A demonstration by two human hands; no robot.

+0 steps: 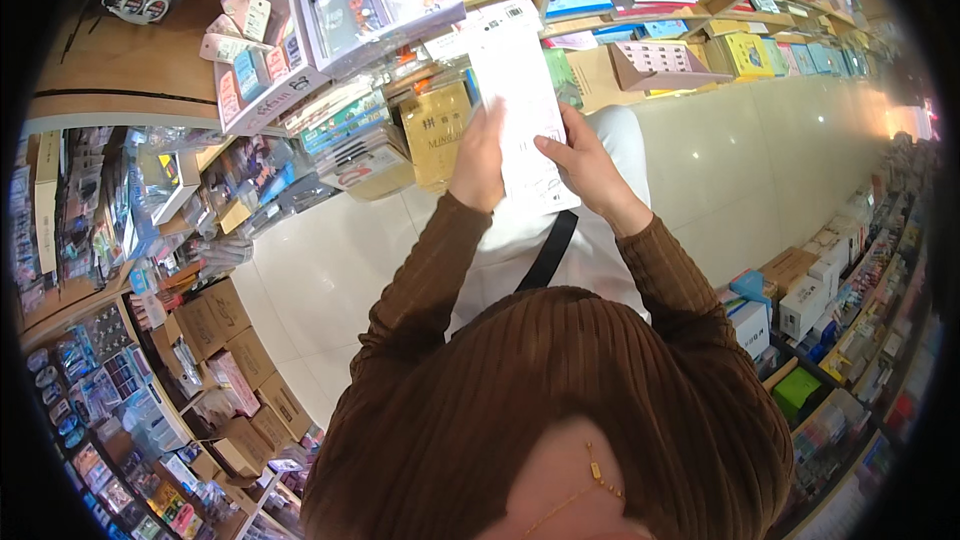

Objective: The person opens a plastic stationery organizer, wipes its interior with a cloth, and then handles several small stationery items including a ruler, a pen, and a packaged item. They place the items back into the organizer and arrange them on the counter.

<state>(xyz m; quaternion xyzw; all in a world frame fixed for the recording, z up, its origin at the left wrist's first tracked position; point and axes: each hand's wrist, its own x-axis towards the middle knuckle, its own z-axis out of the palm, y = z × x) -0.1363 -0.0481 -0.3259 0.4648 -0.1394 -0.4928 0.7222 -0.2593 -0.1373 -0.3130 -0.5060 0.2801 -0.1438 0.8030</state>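
A long white retail package [525,112] with a barcode at its far end lies between my hands, partly washed out by glare. My left hand [480,165] grips its left edge, the fingers blurred. On the right edge, my right hand [589,165] holds it with the thumb on top. Past the package's far end is the shelf front. Just left of my left hand stands a golden-yellow notebook [437,136] in a clear wrap, bearing writing. What is inside the package cannot be made out.
A lilac divided display box [375,4] and a pink-white box of small packets [259,64] sit on the wooden shelf. A pink display tray [664,64] stands farther right. Stocked shelves line the left, with cardboard boxes [214,319]. White boxes [802,307] stand at the right.
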